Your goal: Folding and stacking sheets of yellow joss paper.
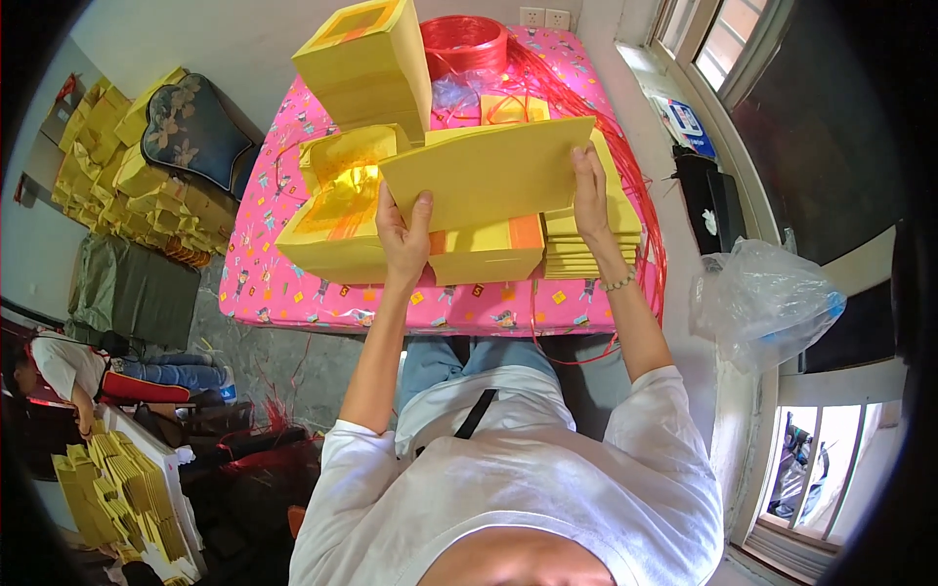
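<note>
A flat, wide sheaf of yellow paper [493,176] is held up at a tilt between my hands. My left hand [403,232] grips its left end, thumb on the near face. At the right end, the fingers of my right hand [589,190] close on its edge. Below lie a yellow block with an orange band [489,252] and a layered yellow paper stack [591,262]. To the left, an opened yellow bundle [347,186] shows shiny gold foil. Behind it stands a tall yellow paper block [366,73].
Red plastic strapping [464,44] is coiled at the back, with strands trailing down the right side of the pink patterned table cover [269,283]. A clear plastic bag [767,303] hangs at right. Yellow bundles [107,181] pile beside a chair [195,132]. Another person [73,366] works at lower left.
</note>
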Demonstrator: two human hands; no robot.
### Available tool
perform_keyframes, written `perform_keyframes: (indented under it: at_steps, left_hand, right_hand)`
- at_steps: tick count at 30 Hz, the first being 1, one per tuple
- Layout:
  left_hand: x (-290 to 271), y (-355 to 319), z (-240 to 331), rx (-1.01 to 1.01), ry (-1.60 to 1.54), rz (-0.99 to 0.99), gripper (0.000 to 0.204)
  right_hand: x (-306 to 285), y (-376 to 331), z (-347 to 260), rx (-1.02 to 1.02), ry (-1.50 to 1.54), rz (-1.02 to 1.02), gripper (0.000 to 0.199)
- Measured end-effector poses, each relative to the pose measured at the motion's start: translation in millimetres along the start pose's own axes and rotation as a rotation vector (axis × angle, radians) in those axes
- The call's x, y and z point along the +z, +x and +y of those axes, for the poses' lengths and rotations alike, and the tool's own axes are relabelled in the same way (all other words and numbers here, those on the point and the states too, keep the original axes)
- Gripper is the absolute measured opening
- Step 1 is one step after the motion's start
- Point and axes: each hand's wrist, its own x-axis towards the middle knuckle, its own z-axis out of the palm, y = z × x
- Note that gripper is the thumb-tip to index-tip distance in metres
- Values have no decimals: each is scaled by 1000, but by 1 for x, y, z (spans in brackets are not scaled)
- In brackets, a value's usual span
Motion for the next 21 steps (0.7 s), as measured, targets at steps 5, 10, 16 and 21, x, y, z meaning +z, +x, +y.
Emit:
perform_keyframes:
  at_steps: [5, 10, 16, 21]
  left_hand:
    - [-1, 3, 3, -51, -65, -7, 31]
    - [-1, 12, 13, -158, -209, -140, 36]
    - [17, 16, 16, -283, -345, -313, 45]
    - [34, 17, 13, -365, -481, -483, 49]
  right_hand:
    - [1, 5, 2, -51, -11, -38, 28]
    - [-4, 17, 16, -97, -15, 35, 36]
    - [37, 6, 7, -198, -145, -188, 48]
    - [31, 5, 11, -129, -133, -208, 48]
